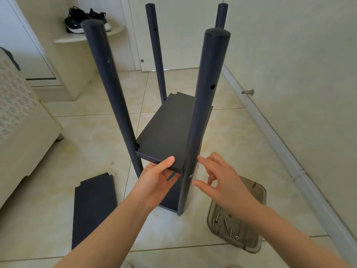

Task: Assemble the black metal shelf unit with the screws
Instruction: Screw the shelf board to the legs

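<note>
The left hand point(156, 176) and right hand point(222, 180) are bare, with short, plain fingernails. Behind each wrist the left forearm point(108, 227) and right forearm point(280, 229) are bare along their whole visible length

Nothing here can be read as text, label, brand or number. That goes for the black posts point(201, 113), the shelf board point(170, 132) between them, the loose board point(94, 207) lying flat and the plastic tray point(260, 192) that holds the screws point(226, 224). A small dark mark point(112, 163) on a floor tile point(92, 136) is too tiny to make out. The white patches on the black shoes point(77, 20) are blurred — no brand can be told.
</note>
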